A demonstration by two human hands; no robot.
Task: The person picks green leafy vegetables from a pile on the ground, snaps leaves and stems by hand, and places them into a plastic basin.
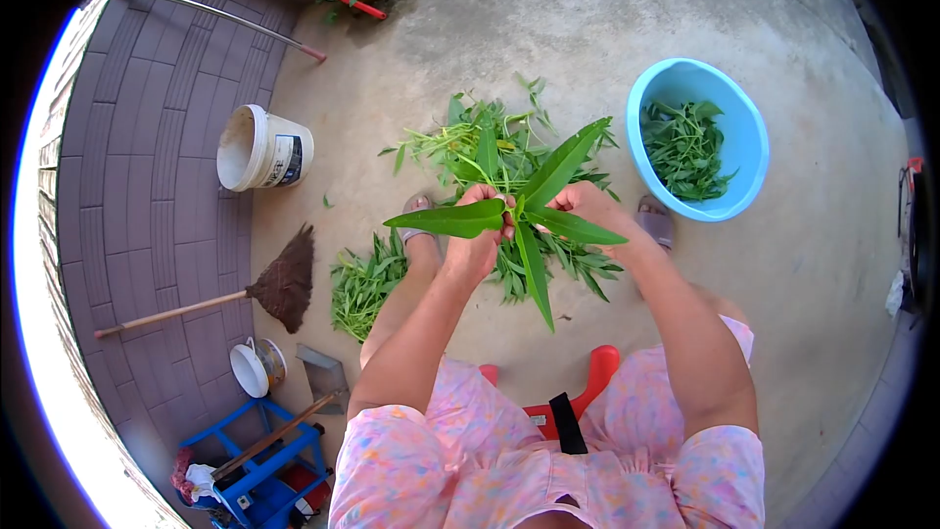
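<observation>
While the left hand [482,235] is pinching the leafy stem [518,210], probably to steady it, the right hand [587,208] is curling nearly closed beside it (its fingertip grip is hidden), both hovering above loose greens [470,144] lying mid-floor, conveniently near the blue basin [752,152].

1. Basin [746,152]: smooth plastic, with a soft sheen.
2. Bucket [268,149]: dull, scuffed plastic with a printed label.
3. Stool [599,377]: smooth, glossy plastic.
4. Pole [211,12]: shiny, metallic-looking shaft.
5. Broom [284,279]: coarse, matt, fibrous head; smooth, wood-like handle.
6. Wall [137,176]: tiled, mostly matt, with some ribbed strips.
7. Floor [803,274]: matt, concrete-like, rough and mottled.
8. Clothing [470,411]: soft, matt, printed cloth, gathered in places.
9. Leaves [563,162]: smooth, slightly glossy.
</observation>
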